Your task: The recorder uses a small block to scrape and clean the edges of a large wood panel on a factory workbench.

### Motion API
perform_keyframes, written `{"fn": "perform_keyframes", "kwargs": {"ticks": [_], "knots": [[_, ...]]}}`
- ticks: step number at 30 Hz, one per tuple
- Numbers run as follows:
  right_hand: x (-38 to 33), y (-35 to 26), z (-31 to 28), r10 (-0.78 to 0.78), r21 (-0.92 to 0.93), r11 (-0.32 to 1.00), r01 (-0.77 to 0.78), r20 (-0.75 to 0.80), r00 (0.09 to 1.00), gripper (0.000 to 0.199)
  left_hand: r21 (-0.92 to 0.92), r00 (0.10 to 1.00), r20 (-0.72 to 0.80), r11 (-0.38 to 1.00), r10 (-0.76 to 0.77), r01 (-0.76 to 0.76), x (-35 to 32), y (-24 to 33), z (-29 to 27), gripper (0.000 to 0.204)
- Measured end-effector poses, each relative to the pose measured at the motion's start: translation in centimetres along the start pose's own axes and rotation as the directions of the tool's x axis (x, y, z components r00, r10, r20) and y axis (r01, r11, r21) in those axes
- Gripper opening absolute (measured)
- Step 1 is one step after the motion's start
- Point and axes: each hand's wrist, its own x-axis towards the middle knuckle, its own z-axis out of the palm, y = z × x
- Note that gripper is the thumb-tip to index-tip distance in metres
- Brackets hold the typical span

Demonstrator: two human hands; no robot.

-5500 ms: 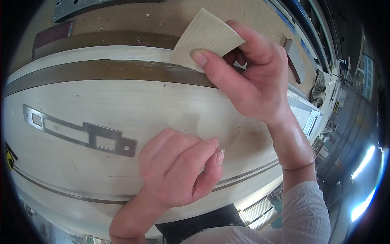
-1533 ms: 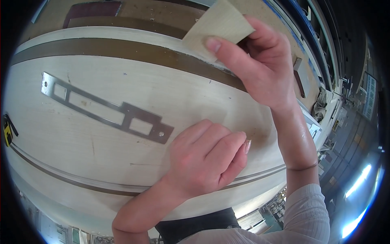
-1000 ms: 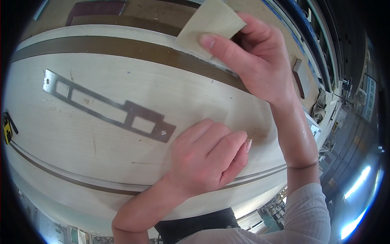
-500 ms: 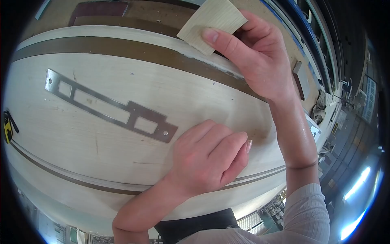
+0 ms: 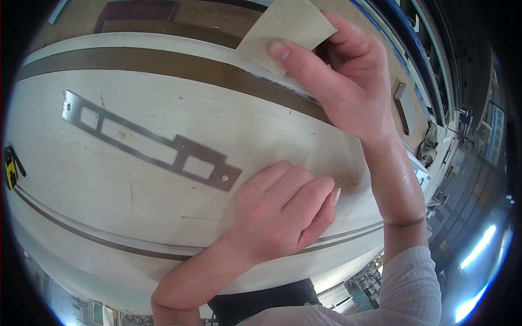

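My right hand (image 5: 353,81) pinches a flat, pale piece with a wood-like grain (image 5: 291,30), thumb on top and fingers behind. It is held over the far edge of a pale board (image 5: 147,206). My left hand (image 5: 285,209) rests curled into a fist on the board, nearer to me. Its palm side is hidden, so whatever it may hold does not show. To its left lies a metal lock strike plate (image 5: 190,163), long and flat, with rectangular cut-outs and a screw hole near each end.
A yellow and black tape measure (image 5: 11,168) sits at the board's left end. A brown band (image 5: 147,61) runs along the far side. Beyond it lie a dark red flat piece (image 5: 136,15) and, at the right, a small block (image 5: 404,108).
My right hand and the pale piece have shifted very slightly, with the piece tilting a little. The left fist stays closed in nearly the same place on the board.
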Motion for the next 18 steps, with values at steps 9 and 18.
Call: {"fn": "perform_keyframes", "kwargs": {"ticks": [9,18], "knots": [[1.0,-0.7,1.3,-0.027,-0.349,0.937,-0.01,-0.101,0.995,0.014,-0.014,1.0,-0.012,1.0,-0.004,0.004,0.0,0.0,-0.1,0.013],[-4.7,-2.8,-2.0,0.028,-0.063,0.996,-0.064,-0.464,0.885,0.018,-0.053,1.0,-0.011,0.999,0.006,-0.006,0.4,0.1,-0.3,0.016]]}}
